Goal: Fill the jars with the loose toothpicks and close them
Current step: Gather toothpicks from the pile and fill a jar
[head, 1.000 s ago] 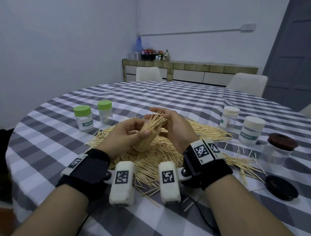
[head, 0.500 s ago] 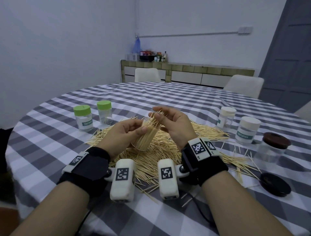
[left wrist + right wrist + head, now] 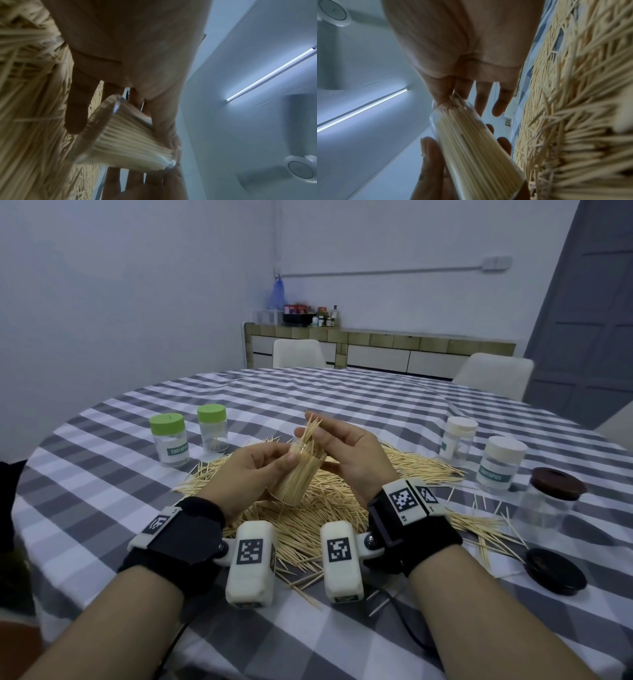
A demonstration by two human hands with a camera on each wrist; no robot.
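The left hand (image 3: 255,470) grasped the clear jar (image 3: 297,478) above the desk's near-edge pile, its long axis tilted, mouth toward the right hand (image 3: 346,451), which pinched a toothpick bunch (image 3: 311,429) at that mouth, nearly aligned with the jar.
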